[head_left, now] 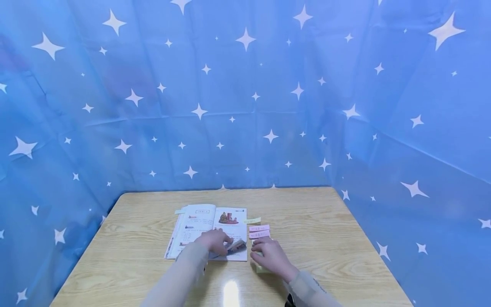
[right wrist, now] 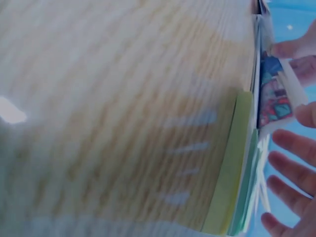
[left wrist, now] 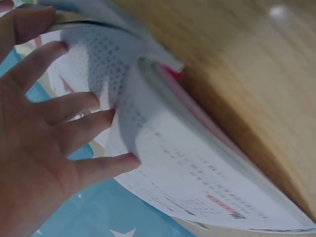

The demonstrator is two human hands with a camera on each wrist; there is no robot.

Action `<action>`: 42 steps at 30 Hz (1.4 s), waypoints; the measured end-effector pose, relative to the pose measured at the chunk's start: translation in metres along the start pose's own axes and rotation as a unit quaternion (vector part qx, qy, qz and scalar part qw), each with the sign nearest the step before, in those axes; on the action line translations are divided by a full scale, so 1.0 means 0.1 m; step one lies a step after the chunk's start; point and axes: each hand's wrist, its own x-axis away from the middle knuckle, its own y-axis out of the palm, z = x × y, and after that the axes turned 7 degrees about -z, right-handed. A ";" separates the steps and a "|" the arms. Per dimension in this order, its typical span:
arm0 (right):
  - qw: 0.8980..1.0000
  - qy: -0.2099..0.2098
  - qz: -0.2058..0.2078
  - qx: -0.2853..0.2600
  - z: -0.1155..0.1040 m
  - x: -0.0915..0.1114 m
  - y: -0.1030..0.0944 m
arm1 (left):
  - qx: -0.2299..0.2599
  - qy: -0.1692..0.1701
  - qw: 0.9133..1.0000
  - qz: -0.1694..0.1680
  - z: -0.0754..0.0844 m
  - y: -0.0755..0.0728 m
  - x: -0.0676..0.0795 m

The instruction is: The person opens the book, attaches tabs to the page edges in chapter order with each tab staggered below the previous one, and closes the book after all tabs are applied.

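An open book (head_left: 195,230) with printed text and a colour picture lies on the table. My left hand (head_left: 215,241) is over its right-hand page and pinches a lifted page (head_left: 236,246) between thumb and index finger; in the left wrist view the other fingers (left wrist: 98,165) spread across the paper. My right hand (head_left: 270,253) hovers beside the book's right edge, over paper tabs. Its fingers (right wrist: 291,170) are loosely bent and apart, with the thumb right by the lifted page's edge. Two pink tabs (head_left: 259,231) with handwriting show just beyond it.
A pale green tab (head_left: 252,221) sticks out at the book's upper right, a teal tab (head_left: 179,211) at its left. Another green strip (head_left: 263,269) shows below the right hand. The wooden table (head_left: 326,238) ends at a blue star-patterned curtain (head_left: 245,128).
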 end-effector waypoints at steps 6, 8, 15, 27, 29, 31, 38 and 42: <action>1.000 0.014 -0.012 0.003 0.01 0.00 0.01 | -0.012 0.014 0.999 0.044 -0.03 0.12 -0.06; 1.000 0.012 -0.008 0.003 0.02 0.00 0.02 | -0.024 0.015 0.998 0.055 -0.03 0.15 -0.06; 1.000 -0.001 0.002 0.012 0.04 -0.01 0.04 | -0.041 0.020 0.997 0.062 -0.02 0.20 -0.04; 1.000 0.007 -0.004 0.006 0.06 0.00 0.06 | -0.058 0.015 0.996 0.061 -0.06 0.23 -0.07; 1.000 0.011 -0.005 0.002 0.05 0.01 0.05 | -0.057 0.018 0.996 0.061 -0.08 0.23 -0.07; 1.000 0.011 -0.002 -0.001 0.05 0.01 0.05 | -0.051 0.024 0.997 0.059 -0.09 0.22 -0.06; 1.000 0.002 0.015 -0.009 0.05 0.01 0.04 | -0.012 0.019 0.999 0.027 -0.13 0.13 -0.05; 1.000 0.019 0.009 -0.020 0.07 0.02 0.04 | 0.005 0.013 1.000 0.022 -0.12 0.11 -0.04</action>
